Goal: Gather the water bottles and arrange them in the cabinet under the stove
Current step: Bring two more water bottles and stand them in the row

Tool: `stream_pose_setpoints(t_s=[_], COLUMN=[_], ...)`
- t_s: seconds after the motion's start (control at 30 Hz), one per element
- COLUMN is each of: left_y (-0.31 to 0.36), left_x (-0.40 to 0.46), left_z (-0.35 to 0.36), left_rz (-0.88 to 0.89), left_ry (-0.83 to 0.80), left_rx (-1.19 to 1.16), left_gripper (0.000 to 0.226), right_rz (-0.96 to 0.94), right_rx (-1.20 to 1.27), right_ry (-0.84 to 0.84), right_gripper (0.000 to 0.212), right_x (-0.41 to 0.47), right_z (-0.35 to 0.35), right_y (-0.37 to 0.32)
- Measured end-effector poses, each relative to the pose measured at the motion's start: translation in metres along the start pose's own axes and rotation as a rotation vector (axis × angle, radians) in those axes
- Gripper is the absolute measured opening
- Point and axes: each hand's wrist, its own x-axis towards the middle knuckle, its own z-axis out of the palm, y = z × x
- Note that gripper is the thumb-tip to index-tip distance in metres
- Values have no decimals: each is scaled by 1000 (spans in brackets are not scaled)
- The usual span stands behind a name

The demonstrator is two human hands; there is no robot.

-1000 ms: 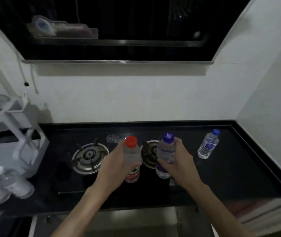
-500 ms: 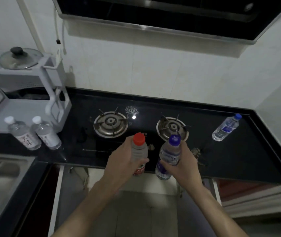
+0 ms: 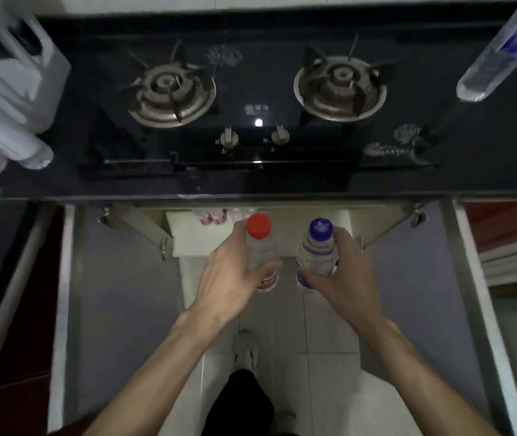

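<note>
Two bottles in hand, carried down toward the open cabinet under the stove.

My left hand [image 3: 230,280] is wrapped round the red-cap bottle [image 3: 260,251], my right hand [image 3: 343,275] round the purple-cap bottle [image 3: 318,251]; both upright, side by side, just in front of the counter edge [image 3: 251,196] and above the cabinet [image 3: 282,221] mouth. I judge this the carry-to-cabinet step; next I must lower both under that edge and set them inside. Both doors stand swung wide, so there is room between them. Some bottles already sit at the back. More bottles wait on the counter: one far right [image 3: 499,55], some blurred at far left [image 3: 15,146].
</note>
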Motion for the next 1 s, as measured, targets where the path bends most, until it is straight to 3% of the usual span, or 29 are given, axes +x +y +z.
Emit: stream_pose_setpoints(t_s=[0.2,0.5,0.7,1.0], left_y=[-135,-335,-400,-414], left_x=[42,185,275,371], left_z=[118,275,322,355], left_rz=[31,77,209,252], left_ry=[48,226,275,311], left_rx=[54,59,37,-27], left_gripper=[62,66,52,53], right_rz=[-22,-166,-354,-294], right_rx=[21,1,-21,28], right_ry=[30,73,178,210], right_gripper=[69,63,52,60], right_x=[35,142,220,318], right_z=[98,228,279,296], right_y=[155,342,404,429])
